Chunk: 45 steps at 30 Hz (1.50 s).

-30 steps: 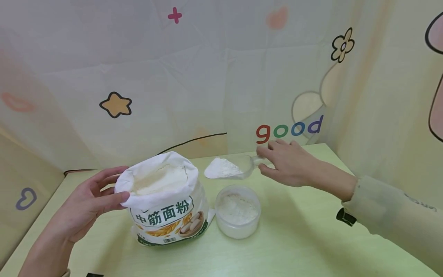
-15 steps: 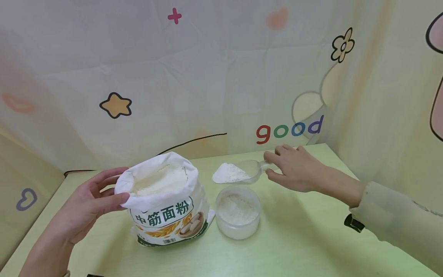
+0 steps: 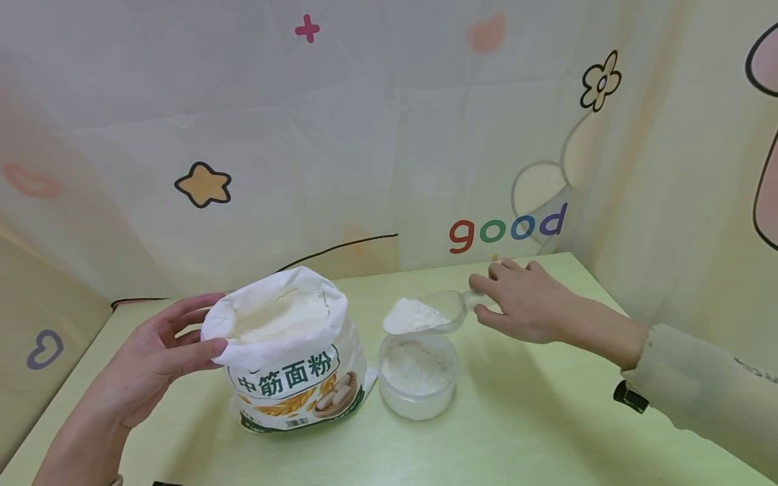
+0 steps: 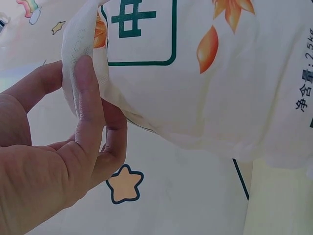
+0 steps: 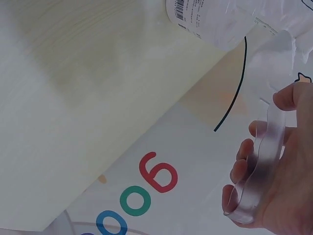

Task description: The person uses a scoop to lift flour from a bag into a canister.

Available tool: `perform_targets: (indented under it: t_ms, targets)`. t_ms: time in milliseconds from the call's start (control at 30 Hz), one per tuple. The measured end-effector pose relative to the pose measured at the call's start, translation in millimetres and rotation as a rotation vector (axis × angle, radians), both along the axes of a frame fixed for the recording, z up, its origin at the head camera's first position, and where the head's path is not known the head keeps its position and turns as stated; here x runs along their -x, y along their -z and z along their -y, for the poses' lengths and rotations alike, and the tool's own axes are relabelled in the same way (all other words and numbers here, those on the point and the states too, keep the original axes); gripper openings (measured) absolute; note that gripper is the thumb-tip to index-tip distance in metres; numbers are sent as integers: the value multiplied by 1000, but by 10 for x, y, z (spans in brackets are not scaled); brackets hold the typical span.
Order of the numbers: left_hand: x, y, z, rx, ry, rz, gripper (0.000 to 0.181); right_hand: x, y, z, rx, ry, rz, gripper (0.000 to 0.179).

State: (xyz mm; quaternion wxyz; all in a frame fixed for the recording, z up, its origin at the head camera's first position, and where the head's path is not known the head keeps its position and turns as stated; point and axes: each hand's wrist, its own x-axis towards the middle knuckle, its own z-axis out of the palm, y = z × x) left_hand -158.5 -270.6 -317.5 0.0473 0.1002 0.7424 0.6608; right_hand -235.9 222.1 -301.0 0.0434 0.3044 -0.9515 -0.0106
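On the left of the head view stands a white flour bag [image 3: 292, 378], its mouth folded back and flour inside. My left hand [image 3: 173, 344] pinches the rolled rim at the bag's left side; the left wrist view shows the thumb [image 4: 87, 83] laid on the white fold. My right hand [image 3: 529, 300] grips the clear handle [image 5: 266, 161] of a transparent scoop [image 3: 452, 307], fingers curled round it. White flour [image 3: 413, 316] is heaped toward the scoop's tip. The scoop overlaps the back rim of a round translucent tub [image 3: 418, 401], which holds more flour.
All of this is on a pale yellow-green table [image 3: 516, 432]. Behind it hangs a printed backdrop cloth [image 3: 340, 155] with a star and the word "good". The tub stands just right of the bag.
My right hand has moved right and toward me, bringing the loaded scoop from behind the tub to its back rim. The left hand and the bag stay in place.
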Motion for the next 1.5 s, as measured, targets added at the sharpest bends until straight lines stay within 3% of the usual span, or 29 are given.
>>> perform_targets:
  t_ms: [533, 1500]
  targets:
    - [2, 17, 5, -1, -2, -6, 56, -37, -4, -27, -38, -24, -9, 23]
    - [17, 19, 1, -7, 6, -30, 55, -51, -148, 43, -169, -101, -157, 19]
